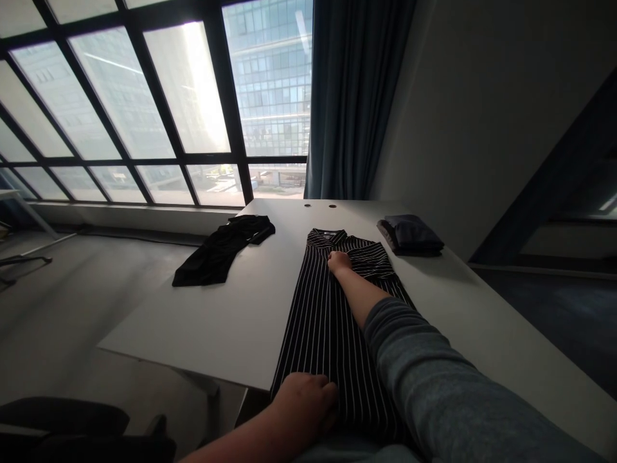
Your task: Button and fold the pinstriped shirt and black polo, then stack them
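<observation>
A black pinstriped dress [313, 321] lies lengthwise on a white table [226, 321]. The right hand [340, 262] rests near its collar, fingers curled narrow; the left hand [303, 402] lies on its lower part, fingers close together. Neither grip is clear. Beyond the right fingers sits a folded dark garment [409, 235]; farther left lies a crumpled black garment [222, 247].

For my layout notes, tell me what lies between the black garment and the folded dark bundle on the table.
The black-and-white striped garment lies there on the white table, as the head view shows.
</observation>
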{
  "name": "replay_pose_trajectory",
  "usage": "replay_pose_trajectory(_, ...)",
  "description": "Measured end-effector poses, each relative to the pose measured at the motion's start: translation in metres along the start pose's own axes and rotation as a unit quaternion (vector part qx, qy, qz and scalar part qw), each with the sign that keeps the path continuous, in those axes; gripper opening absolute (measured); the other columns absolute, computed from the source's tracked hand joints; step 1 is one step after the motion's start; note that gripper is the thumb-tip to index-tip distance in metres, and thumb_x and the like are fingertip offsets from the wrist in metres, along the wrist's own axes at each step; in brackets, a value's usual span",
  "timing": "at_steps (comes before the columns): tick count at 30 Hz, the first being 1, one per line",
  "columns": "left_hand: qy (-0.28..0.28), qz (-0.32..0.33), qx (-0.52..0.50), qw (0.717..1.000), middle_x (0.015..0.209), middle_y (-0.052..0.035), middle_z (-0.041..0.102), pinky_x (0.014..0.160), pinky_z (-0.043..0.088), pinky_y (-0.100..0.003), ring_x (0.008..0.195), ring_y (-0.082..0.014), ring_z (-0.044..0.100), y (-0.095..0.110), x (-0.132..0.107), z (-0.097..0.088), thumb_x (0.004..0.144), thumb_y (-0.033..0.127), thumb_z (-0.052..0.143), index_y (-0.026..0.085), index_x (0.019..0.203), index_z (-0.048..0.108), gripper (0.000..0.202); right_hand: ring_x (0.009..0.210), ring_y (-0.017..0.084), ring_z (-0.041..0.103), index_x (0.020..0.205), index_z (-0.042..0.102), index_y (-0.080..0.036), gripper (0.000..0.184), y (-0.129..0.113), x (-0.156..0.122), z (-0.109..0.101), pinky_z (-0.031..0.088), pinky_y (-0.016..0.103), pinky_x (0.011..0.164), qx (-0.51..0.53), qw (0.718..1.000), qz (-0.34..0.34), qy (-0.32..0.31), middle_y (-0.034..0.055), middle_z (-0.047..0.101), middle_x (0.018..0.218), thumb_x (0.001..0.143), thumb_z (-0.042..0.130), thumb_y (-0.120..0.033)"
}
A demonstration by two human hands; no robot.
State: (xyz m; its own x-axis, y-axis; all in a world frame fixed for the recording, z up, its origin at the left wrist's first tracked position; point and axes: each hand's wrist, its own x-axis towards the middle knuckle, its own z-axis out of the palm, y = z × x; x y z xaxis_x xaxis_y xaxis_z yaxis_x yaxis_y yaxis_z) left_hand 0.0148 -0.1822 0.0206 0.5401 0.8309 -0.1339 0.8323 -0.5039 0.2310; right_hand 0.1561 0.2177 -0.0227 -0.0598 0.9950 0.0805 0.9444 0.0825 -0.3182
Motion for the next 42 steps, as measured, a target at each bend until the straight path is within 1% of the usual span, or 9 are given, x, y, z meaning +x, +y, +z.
replay_pose_trajectory(5,-0.052,0.015,-0.014,0.998,0.105,-0.0054,0.077,0.078,0.060,-0.035,0.092,-0.0268,0.075,-0.004,0.002,-0.004,0.089,0.044,0.073,0.023,0.107,0.074,0.028,0.126,0.028,0.056,0.118,0.078,-0.021,0.035,0.004,-0.006,0.002,0.046,0.034,0.100,-0.011,1.000,-0.002,0.001,0.0139,0.068,0.130,0.099,0.049,-0.022)
replay_pose_trajectory(9,-0.038,0.069,-0.052,0.996,0.099,-0.0016,0.078,0.080,0.057,-0.029,0.090,-0.0208,0.075,-0.014,-0.004,-0.012,0.097,0.040,0.064,0.027,0.107,0.076,0.020,0.131,0.031,0.050,0.119,0.079,-0.023,0.038,0.003,-0.012,-0.001,0.044,0.039,0.105,-0.023,1.000,-0.005,0.006,0.0147,0.060,0.137,0.100,0.045,-0.025)
replay_pose_trajectory(12,0.008,0.060,-0.066,0.996,0.098,-0.0008,0.079,0.080,0.056,-0.028,0.089,-0.0191,0.075,-0.031,-0.005,-0.016,0.101,0.032,0.057,0.027,0.106,0.075,0.020,0.132,0.034,0.047,0.122,0.077,-0.023,0.040,0.000,-0.014,-0.005,0.043,0.044,0.107,-0.036,0.999,-0.007,0.011,0.0156,0.053,0.143,0.101,0.043,-0.028)
replay_pose_trajectory(17,0.094,-0.039,-0.040,0.994,0.107,-0.0040,0.077,0.092,0.057,-0.037,0.101,-0.0235,0.072,-0.065,0.014,-0.026,0.101,0.028,0.056,0.025,0.110,0.074,0.020,0.137,0.035,0.041,0.136,0.068,-0.020,0.048,-0.011,-0.015,-0.013,0.039,0.048,0.112,-0.058,0.997,-0.042,0.006,0.0175,0.048,0.150,0.103,0.037,-0.036)
replay_pose_trajectory(22,0.148,-0.021,-0.027,0.988,0.143,-0.0090,0.065,0.113,0.050,-0.045,0.133,-0.0276,0.060,-0.081,0.037,-0.019,0.100,0.031,0.060,0.022,0.139,0.063,0.040,0.143,0.033,0.040,0.146,0.059,-0.018,0.057,-0.023,-0.015,-0.007,0.035,0.049,0.117,-0.070,0.994,-0.083,-0.035,0.0174,0.046,0.156,0.105,0.033,-0.047)
replay_pose_trajectory(25,0.139,-0.006,-0.027,0.990,0.162,-0.0106,0.049,0.124,0.039,-0.051,0.151,-0.0299,0.044,-0.088,0.041,0.000,0.103,0.040,0.056,0.023,0.155,0.049,0.055,0.148,0.032,0.039,0.154,0.052,-0.019,0.063,-0.021,-0.015,0.004,0.028,0.051,0.122,-0.073,0.989,-0.098,-0.078,0.0162,0.043,0.163,0.105,0.034,-0.054)
replay_pose_trajectory(30,0.108,0.014,-0.018,0.994,0.172,-0.0074,0.030,0.130,0.027,-0.052,0.160,-0.0277,0.025,-0.100,0.037,0.022,0.107,0.053,0.043,0.025,0.165,0.033,0.065,0.161,0.030,0.017,0.167,0.031,-0.021,0.072,-0.012,-0.017,0.019,0.013,0.056,0.128,-0.075,0.988,-0.090,-0.104,0.0109,0.019,0.176,0.106,0.027,-0.059)
replay_pose_trajectory(36,0.088,0.001,-0.015,0.996,0.173,-0.0062,0.026,0.132,0.024,-0.050,0.161,-0.0269,0.023,-0.097,0.036,0.016,0.106,0.055,0.042,0.024,0.166,0.032,0.068,0.160,0.033,0.018,0.164,0.037,-0.024,0.065,-0.012,-0.023,0.020,0.012,0.061,0.127,-0.075,0.992,-0.078,-0.069,0.0097,0.023,0.174,0.107,0.021,-0.051)
replay_pose_trajectory(42,0.086,-0.009,-0.025,0.996,0.173,-0.0054,0.028,0.131,0.025,-0.051,0.161,-0.0267,0.025,-0.094,0.036,0.012,0.105,0.053,0.045,0.027,0.166,0.032,0.067,0.160,0.034,0.016,0.163,0.037,-0.029,0.066,-0.007,-0.027,0.009,0.012,0.064,0.126,-0.079,0.992,-0.103,-0.001,0.0092,0.024,0.174,0.106,0.022,-0.059)
